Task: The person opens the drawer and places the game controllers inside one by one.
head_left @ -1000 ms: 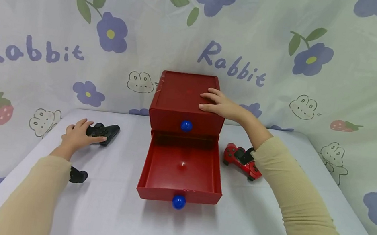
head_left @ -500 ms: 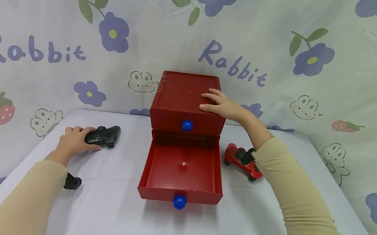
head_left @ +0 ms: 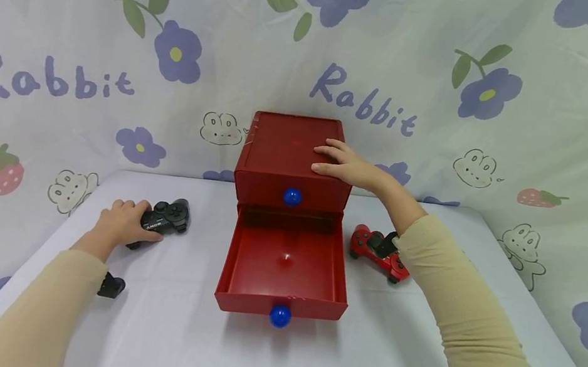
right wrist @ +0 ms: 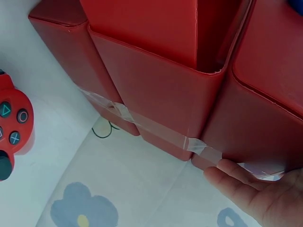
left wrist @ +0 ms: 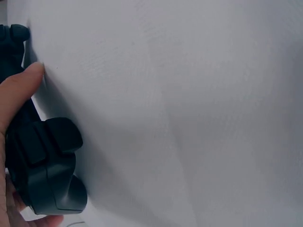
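Observation:
In the head view my left hand (head_left: pixel 120 221) grips the near end of a black game controller (head_left: pixel 170 216) on the left of the table. The left wrist view shows the thumb (left wrist: pixel 28 82) across the controller (left wrist: pixel 52 165), with fingertips on its other side. My right hand (head_left: pixel 350 168) rests on the top right edge of a red drawer cabinet (head_left: pixel 283 144), fingers extended. Below, the lower drawer (head_left: pixel 253 304) is pulled out with nothing inside, while the blue-knobbed upper drawer (head_left: pixel 259 188) is pushed in.
A red game controller (head_left: pixel 362 241) lies right of the cabinet, partly behind the right wrist's camera (head_left: pixel 386 243). The table's white cloth (head_left: pixel 164 329) meets a patterned curtain (head_left: pixel 190 117) behind. Clear tape (right wrist: pixel 156 132) runs along the cabinet's side.
My left hand has gone from lying over the black controller to gripping its end. The controller has turned and shifted slightly toward me. The right hand and the drawers have stayed put.

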{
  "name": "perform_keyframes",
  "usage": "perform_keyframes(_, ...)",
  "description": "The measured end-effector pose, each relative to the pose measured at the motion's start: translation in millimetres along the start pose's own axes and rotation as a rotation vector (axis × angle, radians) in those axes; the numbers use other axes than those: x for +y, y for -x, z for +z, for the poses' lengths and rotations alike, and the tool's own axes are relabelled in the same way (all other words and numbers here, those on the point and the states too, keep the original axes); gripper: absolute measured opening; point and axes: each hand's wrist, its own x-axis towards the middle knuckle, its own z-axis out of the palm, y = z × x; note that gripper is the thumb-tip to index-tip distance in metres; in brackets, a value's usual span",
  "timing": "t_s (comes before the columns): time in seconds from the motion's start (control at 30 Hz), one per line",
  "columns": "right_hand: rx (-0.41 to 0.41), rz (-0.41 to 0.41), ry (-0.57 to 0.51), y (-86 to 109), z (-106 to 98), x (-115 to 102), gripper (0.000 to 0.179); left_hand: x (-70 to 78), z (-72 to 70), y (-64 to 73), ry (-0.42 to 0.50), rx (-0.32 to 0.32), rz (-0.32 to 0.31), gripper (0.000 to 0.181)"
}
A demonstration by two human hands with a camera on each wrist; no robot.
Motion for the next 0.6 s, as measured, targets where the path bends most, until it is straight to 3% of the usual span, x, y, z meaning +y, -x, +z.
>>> perform_keyframes(0.17, -0.002, 0.000, -0.004, -2.0, 0.6, 0.5, 0.061, -3.8, 1.6, 1.1, 0.052, -0.006, 0.028, 0.079)
perform_keyframes(0.4, -0.003, -0.001, -0.008, -3.5, 0.8, 1.3, 0.061, -9.2, 7.9, 4.1, 0.216, -0.030, 0.010, 0.083)
perform_keyframes(0.6, -0.004, -0.002, -0.011, -2.3, 0.1, 2.3, 0.062, -7.0, 10.5, 5.1, 0.281, 0.001, 0.003, 0.082)
